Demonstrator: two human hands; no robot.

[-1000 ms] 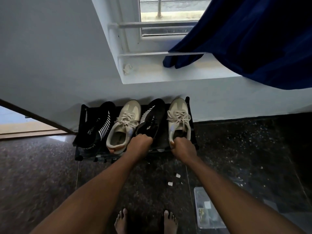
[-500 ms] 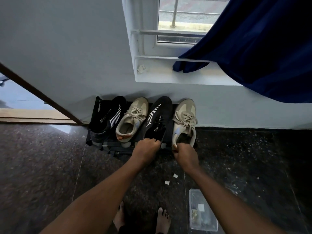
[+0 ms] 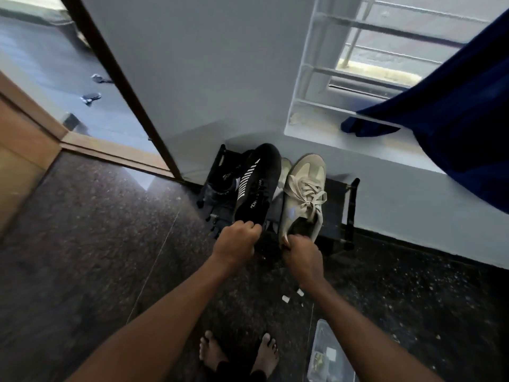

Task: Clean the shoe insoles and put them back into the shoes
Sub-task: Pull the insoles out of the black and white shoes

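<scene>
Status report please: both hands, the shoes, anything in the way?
Left hand: grip on heel of black shoe. Right hand: grip on heel of beige shoe. Clear box on floor near right foot.

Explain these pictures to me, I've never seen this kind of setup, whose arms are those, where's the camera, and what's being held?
There is no machine here: a person wears one wide-angle camera on the head, looking down, so the arms and bare feet are their own. All three pictures come from that camera. The left hand grips the heel of a black shoe with white stripes; the right hand pinches the heel of a beige laced shoe. Behind them, a low black shoe rack stands below a window, with another black shoe on it. A clear plastic box lies on the dark floor near the right foot.
</scene>
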